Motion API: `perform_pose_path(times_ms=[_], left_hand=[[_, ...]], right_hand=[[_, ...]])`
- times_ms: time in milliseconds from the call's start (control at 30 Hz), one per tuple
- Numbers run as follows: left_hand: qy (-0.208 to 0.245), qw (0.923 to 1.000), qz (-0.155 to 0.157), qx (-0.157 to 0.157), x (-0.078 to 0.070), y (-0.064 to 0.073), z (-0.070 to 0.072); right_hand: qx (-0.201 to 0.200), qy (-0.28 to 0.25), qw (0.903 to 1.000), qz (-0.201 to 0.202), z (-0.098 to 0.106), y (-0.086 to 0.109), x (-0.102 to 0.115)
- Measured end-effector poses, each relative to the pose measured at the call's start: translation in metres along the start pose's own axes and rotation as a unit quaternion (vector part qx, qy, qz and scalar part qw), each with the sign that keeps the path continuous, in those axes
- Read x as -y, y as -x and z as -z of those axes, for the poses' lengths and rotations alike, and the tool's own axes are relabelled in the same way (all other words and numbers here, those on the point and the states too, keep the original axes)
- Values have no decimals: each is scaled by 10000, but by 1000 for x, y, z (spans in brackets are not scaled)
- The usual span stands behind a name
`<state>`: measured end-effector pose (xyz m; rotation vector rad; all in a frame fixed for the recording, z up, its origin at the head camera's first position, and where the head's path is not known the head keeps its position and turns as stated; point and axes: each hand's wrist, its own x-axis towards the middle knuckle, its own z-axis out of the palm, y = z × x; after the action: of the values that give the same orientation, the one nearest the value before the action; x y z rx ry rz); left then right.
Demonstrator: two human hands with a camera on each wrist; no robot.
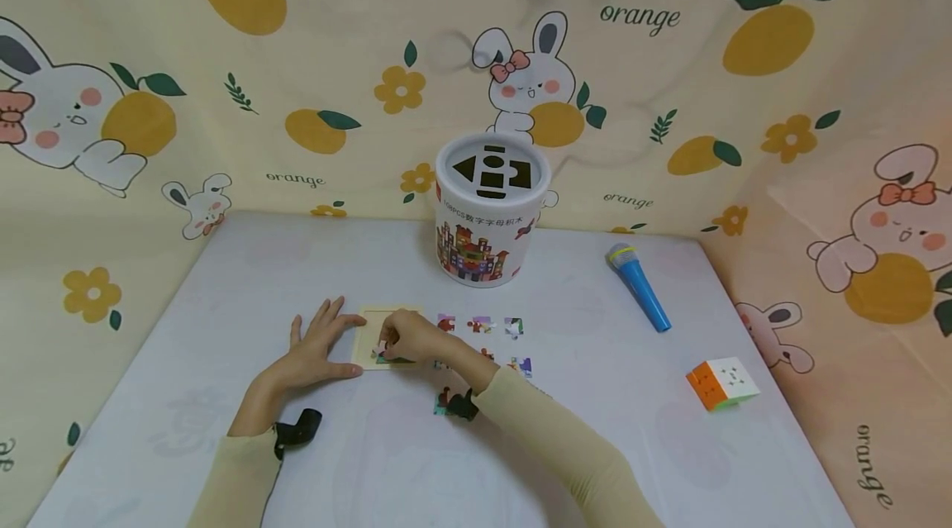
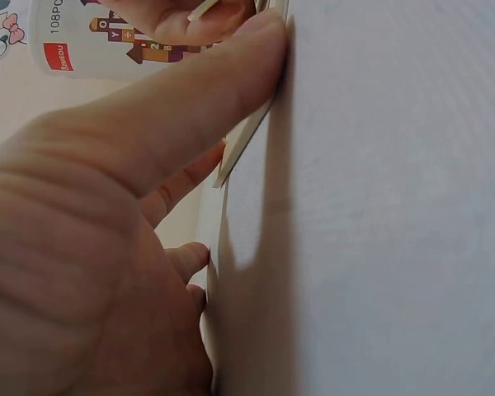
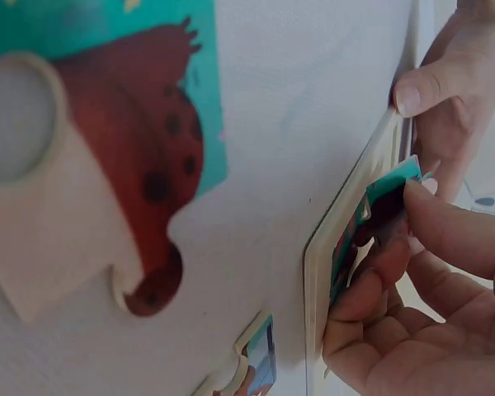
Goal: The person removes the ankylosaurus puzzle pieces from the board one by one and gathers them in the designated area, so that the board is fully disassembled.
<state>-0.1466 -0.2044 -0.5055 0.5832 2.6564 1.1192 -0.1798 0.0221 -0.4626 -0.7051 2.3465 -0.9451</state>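
Note:
A pale wooden puzzle board (image 1: 369, 328) lies flat on the white table. My left hand (image 1: 311, 354) is spread at its left side, thumb and forefinger touching the edge. Over the board, my right hand (image 1: 411, 335) pinches a puzzle piece (image 3: 389, 200) between thumb and fingers. That piece is tilted, with teal and dark red print, in the right wrist view. Pieces in the lower part of the board are mostly hidden by the right hand. To the right lie several loose puzzle pieces (image 1: 480, 325), some covered by the right forearm.
A white lidded bucket (image 1: 483, 218) with shape cutouts stands behind the loose pieces. A blue toy microphone (image 1: 644, 294) lies at the right, and a puzzle cube (image 1: 723, 384) sits near the right edge. Printed cloth (image 1: 335, 57) hangs behind the table.

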Motion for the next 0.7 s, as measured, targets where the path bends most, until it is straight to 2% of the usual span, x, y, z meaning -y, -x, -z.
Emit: perform_pose_path(times_ms=[300, 700], left_hand=[[67, 10000, -42, 38, 0, 1, 1], [37, 9999, -80, 60, 3, 0, 0]], right_hand=[[216, -317, 9990, 212, 6, -2, -8], [228, -748, 9968, 134, 10, -3, -11]])
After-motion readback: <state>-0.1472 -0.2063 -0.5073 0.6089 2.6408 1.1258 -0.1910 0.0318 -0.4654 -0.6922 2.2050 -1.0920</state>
